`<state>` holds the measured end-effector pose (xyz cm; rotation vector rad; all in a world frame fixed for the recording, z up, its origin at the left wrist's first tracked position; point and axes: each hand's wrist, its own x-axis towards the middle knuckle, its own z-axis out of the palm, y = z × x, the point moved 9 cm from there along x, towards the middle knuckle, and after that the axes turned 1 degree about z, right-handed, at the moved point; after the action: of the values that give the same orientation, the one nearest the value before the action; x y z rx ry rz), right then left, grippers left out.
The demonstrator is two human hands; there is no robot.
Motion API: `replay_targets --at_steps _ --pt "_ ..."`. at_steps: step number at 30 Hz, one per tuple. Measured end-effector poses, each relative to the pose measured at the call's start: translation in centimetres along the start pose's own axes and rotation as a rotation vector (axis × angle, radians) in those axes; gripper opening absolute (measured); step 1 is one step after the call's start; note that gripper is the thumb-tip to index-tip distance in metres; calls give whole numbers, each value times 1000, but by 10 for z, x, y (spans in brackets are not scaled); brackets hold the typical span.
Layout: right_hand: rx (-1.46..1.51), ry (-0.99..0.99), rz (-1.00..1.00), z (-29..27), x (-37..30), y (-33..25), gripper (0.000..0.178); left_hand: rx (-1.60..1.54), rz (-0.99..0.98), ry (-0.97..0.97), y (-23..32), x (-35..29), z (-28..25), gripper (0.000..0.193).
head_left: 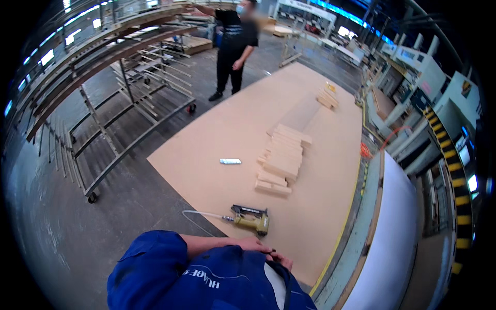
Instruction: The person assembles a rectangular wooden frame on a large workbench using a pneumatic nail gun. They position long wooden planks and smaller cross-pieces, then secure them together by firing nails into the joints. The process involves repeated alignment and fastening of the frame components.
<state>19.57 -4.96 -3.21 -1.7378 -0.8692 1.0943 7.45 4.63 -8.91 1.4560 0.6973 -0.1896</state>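
Observation:
Close in front of my body, my left hand [253, 244] and my right hand [282, 261] meet with bent fingers. A small dark thing [272, 251] shows between them, too small to name. Just beyond lies an olive-and-black nail gun [252, 221] on its side, joined to a pale air hose [205, 213]. It rests on a large tan board [206, 137], apart from my hands. Farther out on the board are a flat silvery strip [230, 161] and a loose pile of pale wooden pieces [283, 160].
A smaller wood stack [327, 97] sits at the board's far end. On the left stands a wheeled metal rack [129, 111] loaded with long boards. A person in dark clothes [235, 49] stands beyond the board. Machinery [413, 67] and a white panel [387, 227] line the right.

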Motion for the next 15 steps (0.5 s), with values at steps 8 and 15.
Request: replay_targets --at_steps 8,15 --pt "134 -99 162 2 -8 33 15 -75 31 -98 15 -25 4 45" --pt "332 -236 323 21 8 77 31 -1 97 -26 0 -40 -19 48"
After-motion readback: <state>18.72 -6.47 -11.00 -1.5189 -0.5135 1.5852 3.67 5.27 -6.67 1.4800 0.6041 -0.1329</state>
